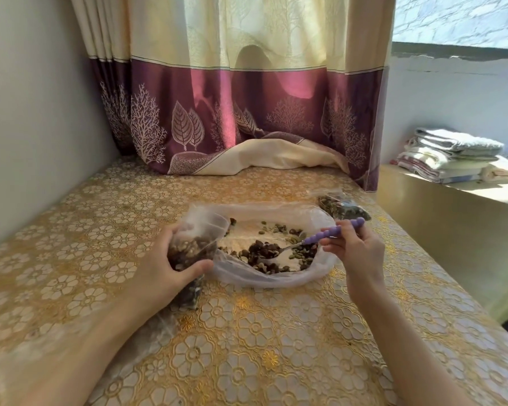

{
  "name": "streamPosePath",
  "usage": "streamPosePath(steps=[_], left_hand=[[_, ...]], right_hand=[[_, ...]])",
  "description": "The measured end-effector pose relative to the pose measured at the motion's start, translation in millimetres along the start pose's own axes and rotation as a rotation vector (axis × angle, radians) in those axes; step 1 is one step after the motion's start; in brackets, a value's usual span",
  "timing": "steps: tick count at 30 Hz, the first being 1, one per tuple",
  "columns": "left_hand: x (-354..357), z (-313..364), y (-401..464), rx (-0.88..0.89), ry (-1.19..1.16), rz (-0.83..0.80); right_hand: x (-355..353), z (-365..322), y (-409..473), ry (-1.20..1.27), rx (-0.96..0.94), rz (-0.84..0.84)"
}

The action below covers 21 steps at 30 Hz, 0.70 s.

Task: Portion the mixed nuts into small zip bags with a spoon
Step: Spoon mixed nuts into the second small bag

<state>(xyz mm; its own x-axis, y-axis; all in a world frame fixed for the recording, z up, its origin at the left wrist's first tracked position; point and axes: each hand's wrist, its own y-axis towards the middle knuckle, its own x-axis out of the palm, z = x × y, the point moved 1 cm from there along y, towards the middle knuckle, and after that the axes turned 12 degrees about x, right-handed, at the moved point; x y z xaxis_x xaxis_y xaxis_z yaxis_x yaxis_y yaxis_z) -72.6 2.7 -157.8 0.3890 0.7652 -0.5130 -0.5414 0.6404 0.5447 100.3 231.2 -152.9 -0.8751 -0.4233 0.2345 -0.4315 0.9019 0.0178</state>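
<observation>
Showing glossy embossed vinyl tablecloth point(247, 347), gold w/ raised floral pattern, catching sheen. Looking at thin clear plastic zip bag point(197, 230), crinkly, semi-glossy, nuts inside. Seeing big translucent plastic bag point(276, 281), soft, wrinkled, milky finish. Showing spoon point(314, 240): matt lilac beaded handle, prob. silicone/plastic; shiny metal bowl. Mixed nuts point(261, 253) looking matt, rough, dark brown + pale green. Second filled bag point(342, 206), clear plastic, glossy. Curtain point(247, 112) looking satin cloth, shiny purple band, matt cream top. Folded towels point(452, 153) looking soft terry cloth, matt. Wall point(35, 112) looking matt painted.
</observation>
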Motion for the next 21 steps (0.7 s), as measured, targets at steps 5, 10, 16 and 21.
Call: streamPosePath(steps=[5,10,16,21], left_hand=[[4.3,2.3,-0.7,0.087,0.063,-0.104],[8.8,3.8,-0.9,0.110,0.150,-0.159],[9.1,5.6,-0.4,0.099,0.120,-0.143],[9.4,7.5,0.8,0.057,0.045,-0.094]], right_hand=[[3.4,-8.2,-6.1,0.119,-0.038,0.010],[11.5,-22.2,-18.7,0.228,-0.095,-0.015],[33.5,-27.2,-42.2,0.229,-0.178,-0.173],[47.4,-21.2,-57.9,0.099,-0.341,-0.368]])
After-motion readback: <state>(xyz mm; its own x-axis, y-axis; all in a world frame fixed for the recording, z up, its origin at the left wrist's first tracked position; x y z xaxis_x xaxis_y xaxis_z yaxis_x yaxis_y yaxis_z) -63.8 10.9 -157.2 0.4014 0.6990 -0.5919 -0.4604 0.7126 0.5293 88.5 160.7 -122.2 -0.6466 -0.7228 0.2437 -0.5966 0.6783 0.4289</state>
